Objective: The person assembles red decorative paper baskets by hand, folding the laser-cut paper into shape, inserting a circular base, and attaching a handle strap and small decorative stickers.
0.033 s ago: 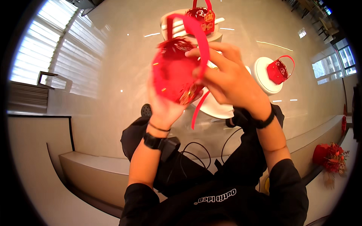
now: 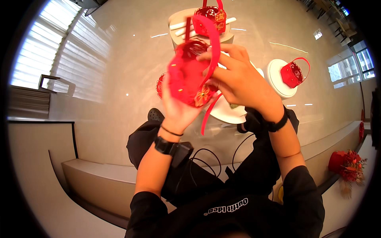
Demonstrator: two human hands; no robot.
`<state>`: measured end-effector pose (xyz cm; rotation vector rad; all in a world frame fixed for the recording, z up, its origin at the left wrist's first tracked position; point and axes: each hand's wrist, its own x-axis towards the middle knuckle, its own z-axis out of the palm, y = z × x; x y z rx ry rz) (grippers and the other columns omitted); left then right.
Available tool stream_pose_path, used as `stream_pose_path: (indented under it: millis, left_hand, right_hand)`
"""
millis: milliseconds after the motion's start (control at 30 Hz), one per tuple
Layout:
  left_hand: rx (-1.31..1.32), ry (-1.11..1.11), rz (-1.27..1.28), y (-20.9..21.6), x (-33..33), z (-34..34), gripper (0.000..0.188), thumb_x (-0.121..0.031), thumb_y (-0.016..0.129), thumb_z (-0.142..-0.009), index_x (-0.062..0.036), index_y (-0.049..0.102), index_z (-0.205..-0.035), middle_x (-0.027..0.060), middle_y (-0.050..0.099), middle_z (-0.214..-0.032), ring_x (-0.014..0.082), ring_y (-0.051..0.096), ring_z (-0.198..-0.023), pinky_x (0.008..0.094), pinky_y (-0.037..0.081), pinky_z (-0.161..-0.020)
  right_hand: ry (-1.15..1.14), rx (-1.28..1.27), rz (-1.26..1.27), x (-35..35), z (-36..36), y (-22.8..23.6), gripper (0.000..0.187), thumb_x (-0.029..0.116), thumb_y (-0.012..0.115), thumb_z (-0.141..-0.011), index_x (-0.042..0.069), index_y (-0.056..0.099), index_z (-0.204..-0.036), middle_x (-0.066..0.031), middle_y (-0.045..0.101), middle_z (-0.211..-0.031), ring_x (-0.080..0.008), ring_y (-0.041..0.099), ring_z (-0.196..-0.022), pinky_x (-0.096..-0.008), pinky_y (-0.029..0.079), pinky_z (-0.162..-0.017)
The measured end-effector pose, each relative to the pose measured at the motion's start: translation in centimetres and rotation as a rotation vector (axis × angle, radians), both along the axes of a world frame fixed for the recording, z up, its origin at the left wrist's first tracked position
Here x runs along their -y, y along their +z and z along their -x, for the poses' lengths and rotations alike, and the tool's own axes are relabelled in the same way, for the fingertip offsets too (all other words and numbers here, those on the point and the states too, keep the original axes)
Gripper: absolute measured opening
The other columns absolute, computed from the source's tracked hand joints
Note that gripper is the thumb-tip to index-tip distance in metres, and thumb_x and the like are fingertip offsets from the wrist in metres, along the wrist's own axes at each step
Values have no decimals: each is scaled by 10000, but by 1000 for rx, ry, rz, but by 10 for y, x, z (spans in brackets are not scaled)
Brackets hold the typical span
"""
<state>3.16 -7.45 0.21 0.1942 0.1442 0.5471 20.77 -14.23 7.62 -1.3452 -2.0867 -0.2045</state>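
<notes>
A red basket (image 2: pixel 184 75) with a tall strip handle (image 2: pixel 215 43), a cut-out rim and a gold flower ornament (image 2: pixel 202 94) is held up in front of me, slightly blurred. My left hand (image 2: pixel 180 109) cups it from below and the left. The fingers of my right hand (image 2: pixel 238 75) are bent against its right side by the handle; fingertips are partly hidden behind the strip. Below the basket, a loose-looking red strip (image 2: pixel 207 119) hangs by a white round table (image 2: pixel 230 113). Part of another red cut-out piece (image 2: pixel 160 85) shows left of my left hand.
Ahead, a round stool (image 2: pixel 172 23) bears another red basket (image 2: pixel 200 27) and several white rods (image 2: pixel 178 26). At right, a white round stool (image 2: pixel 278 87) carries a third red basket (image 2: pixel 291 75). Black cables (image 2: pixel 206 150) loop between my legs. Red flowers (image 2: pixel 351 166) stand far right.
The held basket and my left hand have shifted slightly right, and the basket is turned a little. The red piece behind my left hand has come into sight. My right hand is nearly unmoved.
</notes>
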Motion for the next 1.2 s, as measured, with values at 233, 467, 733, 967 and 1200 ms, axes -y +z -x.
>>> stream_pose_path:
  millis: [233,467,733,967,1200]
  left_hand:
    - [-77,-81,-98,-4,14,-23,736,-676,318,-930,-184,329,-1477,102,428,-1463,334,495,-1266,577,449,-961]
    - [-163,-123,-97,-9,25,-28,798,-658,316,-946,-87,270,-1502,144,363,-1511,356,419,-1345,542,388,-1072]
    - [-102,-58,-287,-16,21,-24,748,-610,380,-955,-82,313,-1481,136,384,-1499,316,406,-1356,492,344,-1113]
    - [-253,227,-485,-15,2,-15,699,-553,420,-963,-62,344,-1455,122,418,-1471,291,428,-1336,467,358,-1106]
    - [-96,173,-108,1,-14,-17,663,-584,383,-965,-160,344,-1473,101,433,-1459,326,449,-1308,538,427,-1010]
  right_hand:
    - [236,-261,504,12,-45,24,256,-20,509,-741,20,661,-942,-109,670,-980,-331,598,-944,-437,436,-912]
    - [71,-97,497,32,-35,27,253,-43,630,-704,32,653,-945,-125,652,-899,-334,604,-874,-402,498,-788]
    - [118,-21,430,45,-40,22,209,36,687,-709,26,630,-910,-103,619,-860,-307,606,-856,-389,502,-702]
    - [40,-46,233,39,-18,20,83,66,648,-742,23,614,-804,-107,627,-863,-297,614,-829,-385,504,-713]
    - [60,-228,348,23,-30,17,370,-40,663,-697,76,692,-1047,-100,659,-1091,-306,619,-943,-359,523,-774]
